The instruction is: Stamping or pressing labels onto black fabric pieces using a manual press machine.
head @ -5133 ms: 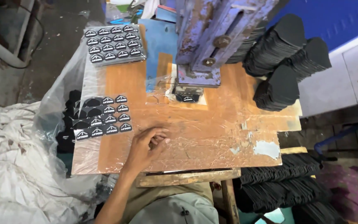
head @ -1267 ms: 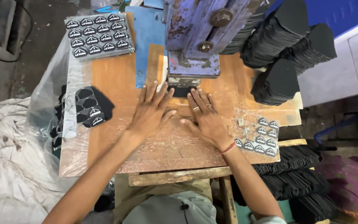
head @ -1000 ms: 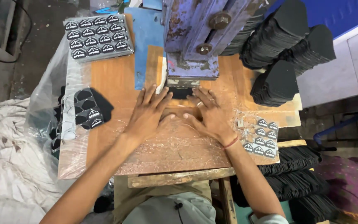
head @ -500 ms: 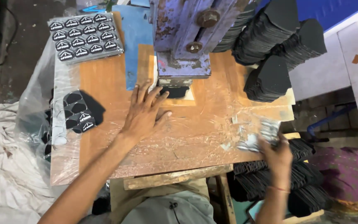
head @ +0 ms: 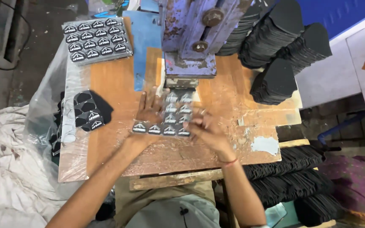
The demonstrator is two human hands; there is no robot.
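I see the wooden bench [head: 119, 80] filling most of the view, its top scuffed and partly covered with clear film. At its far edge stands the press [head: 191, 38], blue and purple with worn paint, its head hanging just over the bench middle. To the right of the press rise stacks [head: 284, 46] of black shaped pieces, leaning against one another; more black piles [head: 292, 177] lie below the bench's right edge. A crumpled white cloth [head: 5, 169] spreads over the floor on the left.

On the bench's far left corner lies a full sheet [head: 96, 36] of black labels with white marks, in rows under clear film. Nearer, at the left edge, sits a small heap [head: 87, 112] of loose black labels.

The sheet in hand [head: 172, 118] lies flat on the bench, right under the press head, its far end touching the press base. It carries rows of the same black labels.

My left hand [head: 148, 112] rests flat on the sheet's left side, fingers spread and pointing toward the press; the grip is open, pressing down and pinching nothing. My right hand [head: 205, 131] sits at the sheet's near right corner, fingers curled over the edge; I cannot tell whether that grip pinches the film or only touches it. A red band [head: 229, 161] circles the right wrist.
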